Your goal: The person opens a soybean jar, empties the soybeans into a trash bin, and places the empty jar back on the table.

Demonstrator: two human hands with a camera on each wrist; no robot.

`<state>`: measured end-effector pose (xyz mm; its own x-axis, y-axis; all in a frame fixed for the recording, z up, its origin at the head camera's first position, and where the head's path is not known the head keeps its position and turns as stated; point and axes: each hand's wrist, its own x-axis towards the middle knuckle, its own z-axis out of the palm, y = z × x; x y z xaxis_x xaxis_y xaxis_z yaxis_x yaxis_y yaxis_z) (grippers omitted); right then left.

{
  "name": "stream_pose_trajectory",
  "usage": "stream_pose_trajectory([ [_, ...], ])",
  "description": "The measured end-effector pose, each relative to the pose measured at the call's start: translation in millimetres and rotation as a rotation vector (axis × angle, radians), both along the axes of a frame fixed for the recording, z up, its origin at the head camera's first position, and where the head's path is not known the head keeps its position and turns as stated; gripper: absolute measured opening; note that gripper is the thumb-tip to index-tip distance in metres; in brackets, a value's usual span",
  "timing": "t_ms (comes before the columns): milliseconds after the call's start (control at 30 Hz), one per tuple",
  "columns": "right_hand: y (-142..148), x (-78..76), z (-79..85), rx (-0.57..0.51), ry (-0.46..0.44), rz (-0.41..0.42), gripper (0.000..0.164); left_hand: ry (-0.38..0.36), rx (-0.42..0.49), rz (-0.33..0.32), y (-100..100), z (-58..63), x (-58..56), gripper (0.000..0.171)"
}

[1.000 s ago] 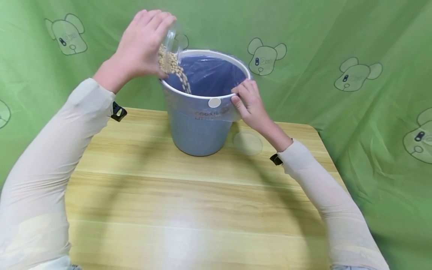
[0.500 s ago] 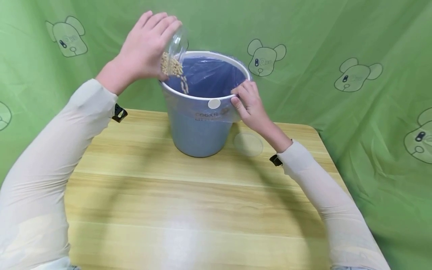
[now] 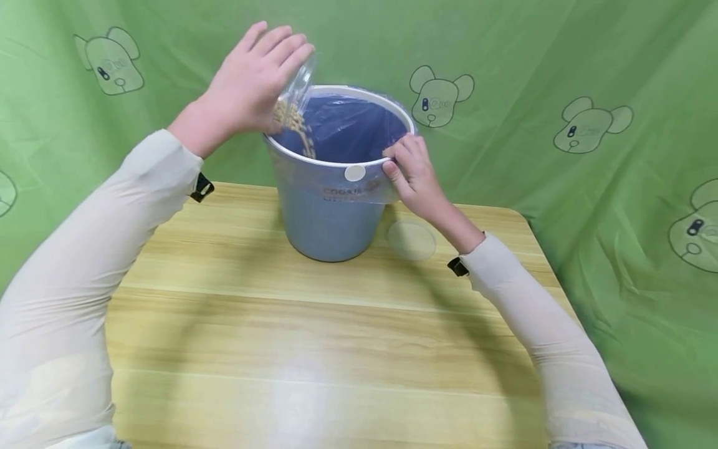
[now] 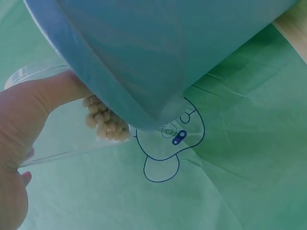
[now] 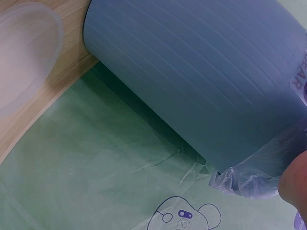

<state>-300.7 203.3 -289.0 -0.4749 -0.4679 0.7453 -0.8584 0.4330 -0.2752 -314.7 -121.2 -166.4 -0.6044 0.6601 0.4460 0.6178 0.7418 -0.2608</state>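
Note:
My left hand (image 3: 249, 84) grips a clear plastic jar (image 3: 301, 81), tipped over the left rim of a blue trash can (image 3: 331, 218). Pale beans (image 3: 291, 118) slide from the jar's mouth and fall into the can. In the left wrist view the last beans (image 4: 106, 120) gather near the jar's mouth, beside the can's wall. A thin clear liner bag (image 5: 249, 177) lines the can and folds over its white rim. At the right front of that rim, my right hand (image 3: 415, 171) pinches rim and liner between thumb and fingers.
A round translucent lid (image 3: 412, 240) lies on the wooden table (image 3: 314, 337) to the right of the can. Behind the table hangs a green curtain (image 3: 505, 56) with printed bear heads. The table's right edge runs beyond my right arm.
My left hand has shifted slightly right and tipped the jar further. Fewer beans show in the jar as they pour out. My right hand holds its place on the rim.

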Motion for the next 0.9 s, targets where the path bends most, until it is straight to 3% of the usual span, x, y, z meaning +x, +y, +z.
stream_pose_trajectory([
  [433,-4.1,0.1,-1.9,0.003,0.008,0.014,0.055,0.044,-0.117,-0.040,7.5,-10.3,1.1,0.124],
  [900,-8.3,1.9,1.8,-0.001,0.024,0.015,0.056,0.105,-0.167,-0.080,8.6,-9.0,6.3,0.105],
])
